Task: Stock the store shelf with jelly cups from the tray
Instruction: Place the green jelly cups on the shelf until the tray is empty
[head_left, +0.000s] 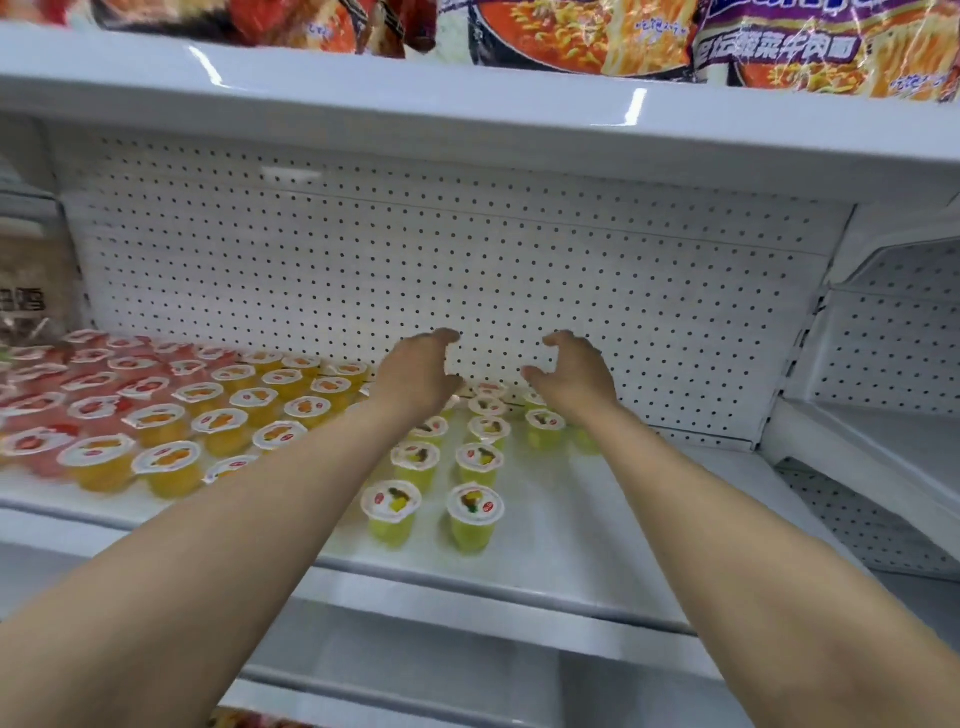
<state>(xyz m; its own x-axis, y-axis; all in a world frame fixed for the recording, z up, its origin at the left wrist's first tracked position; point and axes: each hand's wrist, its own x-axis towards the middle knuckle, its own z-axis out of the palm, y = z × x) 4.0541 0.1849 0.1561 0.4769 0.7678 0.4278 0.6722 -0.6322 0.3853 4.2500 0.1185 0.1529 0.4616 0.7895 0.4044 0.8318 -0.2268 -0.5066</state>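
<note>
Over shelf (561, 540) back edge: left hand (415, 371) and right hand (571, 374) loosely curled, holding nothing, above green jelly cups (475, 512).

White Chinese characters reading roughly 老坛酸菜牛肉面 run across the purple band of a crinkly orange-and-purple plastic noodle bag (810, 47) on the top shelf; the other print is too blurred.

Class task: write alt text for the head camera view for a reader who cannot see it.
Two bare hands, left hand and right hand, reach empty to the back of a white shelf above rows of green jelly cups; orange jelly cups and red ones stand left.
</note>
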